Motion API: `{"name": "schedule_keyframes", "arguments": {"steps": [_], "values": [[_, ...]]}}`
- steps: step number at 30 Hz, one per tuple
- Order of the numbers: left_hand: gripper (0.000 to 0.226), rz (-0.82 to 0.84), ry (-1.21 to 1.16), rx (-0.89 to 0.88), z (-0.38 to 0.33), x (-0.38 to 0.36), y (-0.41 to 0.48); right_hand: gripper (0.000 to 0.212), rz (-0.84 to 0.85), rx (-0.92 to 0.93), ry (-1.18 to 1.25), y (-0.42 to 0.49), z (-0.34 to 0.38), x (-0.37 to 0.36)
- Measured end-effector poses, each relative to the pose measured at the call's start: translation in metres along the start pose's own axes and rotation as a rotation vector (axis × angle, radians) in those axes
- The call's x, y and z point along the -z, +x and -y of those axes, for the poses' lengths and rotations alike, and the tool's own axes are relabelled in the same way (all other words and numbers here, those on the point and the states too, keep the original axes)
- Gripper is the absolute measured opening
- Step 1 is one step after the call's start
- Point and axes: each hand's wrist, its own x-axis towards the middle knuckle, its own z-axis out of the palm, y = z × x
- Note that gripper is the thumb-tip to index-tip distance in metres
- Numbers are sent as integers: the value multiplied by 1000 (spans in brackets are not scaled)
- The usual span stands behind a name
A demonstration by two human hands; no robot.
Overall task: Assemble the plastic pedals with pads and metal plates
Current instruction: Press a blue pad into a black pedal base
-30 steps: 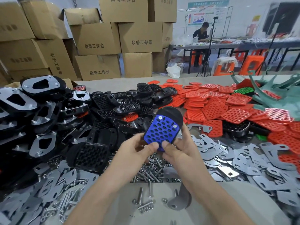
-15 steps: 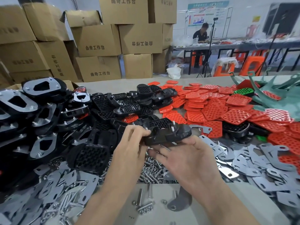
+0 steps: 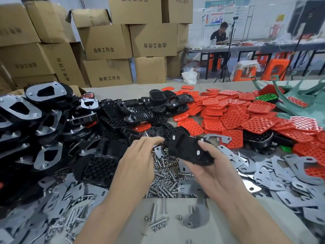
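Well, nearest me loose bolts [image 3: 153, 214] lie on the desk [image 3: 175, 235]. Past them the left hand [image 3: 139, 159] pinches one end of the black pedal [image 3: 186, 148], its fingers [image 3: 154, 140] curled, while the right hand [image 3: 212, 169] cups the other end from beneath. It looks light, stiff, smooth plastic; best held by the edges, clear of the bolt ends [image 3: 197, 152]. Red pads [image 3: 228, 118] lie beyond.

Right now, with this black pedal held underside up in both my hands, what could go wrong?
The two bolt ends poking through the black pedal appear to have no nuts yet, so tilting it could let them slide out into the loose hardware pile below. Your left hand only pinches the pedal's edge, so the grip may slip if your right hand lets go.
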Motion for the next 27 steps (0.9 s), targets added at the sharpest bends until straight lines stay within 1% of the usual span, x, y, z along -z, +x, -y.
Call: {"name": "schedule_keyframes", "arguments": {"steps": [2,4,6,9,13,14,16,18,20,22,24,25,26,27], "values": [[32,25,-7,102,1,2,0,42,-58,55,41,2,7,3],[26,86,11,153,1,1,0,47,-105,87,60,4,10,6],[24,161,22,149,0,-1,-2,49,-119,100,76,4,11,7],[24,268,33,89,-5,-5,-5,48,-125,114,96,4,11,6],[25,332,36,19,-11,-7,-4,40,-162,140,92,8,14,8],[24,352,32,22,-12,-4,-3,39,-169,147,94,7,16,8],[24,389,5,52,-13,3,-3,46,-170,156,110,6,17,7],[25,392,-17,71,-15,13,-6,51,-155,158,119,5,17,7],[30,389,8,77,-22,28,-19,52,-145,151,128,3,17,7],[37,337,55,28,-25,47,-39,50,-150,146,123,3,17,9],[40,249,70,-36,-21,68,-65,44,-175,136,97,4,17,10],[43,235,92,-44,-18,77,-82,38,-189,132,77,5,17,10],[46,249,110,-32,-15,85,-96,32,-197,130,56,6,17,11],[48,304,103,13,-15,94,-105,27,-196,128,37,6,16,12]]}}
